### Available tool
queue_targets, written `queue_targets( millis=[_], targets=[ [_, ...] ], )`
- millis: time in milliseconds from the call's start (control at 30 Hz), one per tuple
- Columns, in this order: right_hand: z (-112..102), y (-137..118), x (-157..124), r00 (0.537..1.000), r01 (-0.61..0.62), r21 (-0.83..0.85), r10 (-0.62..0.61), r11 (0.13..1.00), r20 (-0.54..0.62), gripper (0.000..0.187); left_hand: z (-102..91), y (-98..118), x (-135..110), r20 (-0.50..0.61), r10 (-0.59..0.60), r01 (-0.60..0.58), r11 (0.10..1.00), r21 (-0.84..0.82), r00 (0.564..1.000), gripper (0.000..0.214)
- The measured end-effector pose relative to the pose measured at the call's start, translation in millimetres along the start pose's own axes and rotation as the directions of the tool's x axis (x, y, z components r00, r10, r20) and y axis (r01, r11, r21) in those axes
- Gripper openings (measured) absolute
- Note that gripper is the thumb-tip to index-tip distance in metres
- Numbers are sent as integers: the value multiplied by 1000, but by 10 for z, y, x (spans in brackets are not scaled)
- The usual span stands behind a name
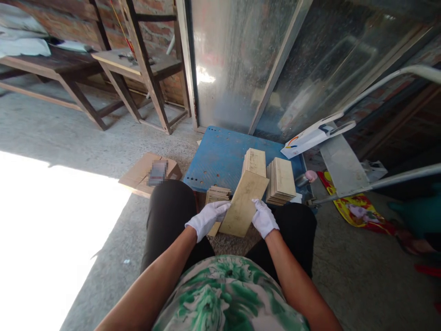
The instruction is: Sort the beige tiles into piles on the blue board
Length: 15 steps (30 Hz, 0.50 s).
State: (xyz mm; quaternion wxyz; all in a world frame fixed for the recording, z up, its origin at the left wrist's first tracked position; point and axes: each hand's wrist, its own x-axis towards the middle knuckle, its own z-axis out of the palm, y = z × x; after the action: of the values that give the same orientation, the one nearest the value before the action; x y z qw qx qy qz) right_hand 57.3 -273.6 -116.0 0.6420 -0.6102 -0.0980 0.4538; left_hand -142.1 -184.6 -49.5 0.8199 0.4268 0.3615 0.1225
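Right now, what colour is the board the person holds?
The board is pale yellowish beige, seen in the head view.

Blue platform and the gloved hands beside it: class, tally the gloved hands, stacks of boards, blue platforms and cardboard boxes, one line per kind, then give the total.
Left hand and right hand, both in white gloves: 2
Stacks of boards: 3
Blue platform: 1
Cardboard box: 1
Total: 7

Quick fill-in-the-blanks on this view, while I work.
The left hand and right hand are both gloved in ____.
Beyond the board between them, the platform is coloured ____.
In this view, the box is to the platform's ____.
The bag sits at the platform's far ____ corner.

Missing words: white; blue; left; right.
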Motion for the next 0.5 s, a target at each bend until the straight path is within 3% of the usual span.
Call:
queue_targets(
  millis=[233, 500],
  targets=[
    [42, 55, -2, 996, -79, 34, 80, 996, -31, 44, -31, -78, 108, -37, -22, 17, 993, -120, 999, 60],
    [-37, 131, 76, 998, -61, -253, 66, 966, 11, 64, 125, -83, 111, 124, -10, 36, 978, -206, 992, 51]
  ],
)
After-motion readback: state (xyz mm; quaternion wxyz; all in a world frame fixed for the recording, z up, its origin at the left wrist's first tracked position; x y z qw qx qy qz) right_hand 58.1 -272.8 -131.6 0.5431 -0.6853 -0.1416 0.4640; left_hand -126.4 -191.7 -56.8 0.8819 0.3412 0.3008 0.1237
